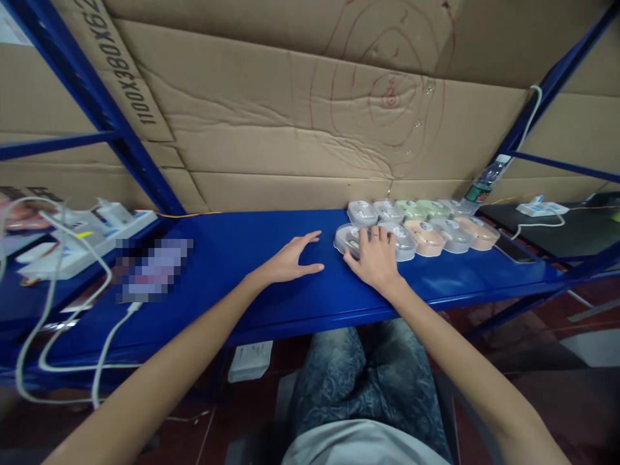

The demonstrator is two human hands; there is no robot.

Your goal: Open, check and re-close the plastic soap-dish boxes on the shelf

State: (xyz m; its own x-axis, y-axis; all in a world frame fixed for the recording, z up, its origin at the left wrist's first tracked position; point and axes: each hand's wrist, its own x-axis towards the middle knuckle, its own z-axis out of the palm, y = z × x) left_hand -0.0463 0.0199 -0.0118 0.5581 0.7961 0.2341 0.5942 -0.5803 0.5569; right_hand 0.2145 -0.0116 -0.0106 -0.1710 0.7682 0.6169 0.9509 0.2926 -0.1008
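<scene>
- Clear plastic case (349,237), oval, white item inside: front row, left end of the batch, on our blue metal shelf (232,271). Our right hand (375,258) lies over its near right side, fingers spread and flat on top; they are not closed around it.
- Second clear case (404,240): just beside the first; our right fingertips touch its left edge too.
- Front row, continuing right: peach case (426,236), clear case (450,234), peach case (479,232), each touching the next.
- Back row, left to right: two clear cases (362,212), two pale green cases (421,208), one more clear case (455,206), set against the front row.
- Our left hand (290,261): palm down on the bare shelf, fingers apart, holding nothing, near the first case but clear of it.
- Plastic bottle (484,182), green label, tilted at the right end of the back row.
- Dark phone (516,250), flat, just right of the last peach case.
- White power strips (72,242) with white cables (104,349), far left.
- Cardboard sheet (290,129), creased, red scribbles, behind the shelf.
- Blue upright (97,103), left of the cardboard.
</scene>
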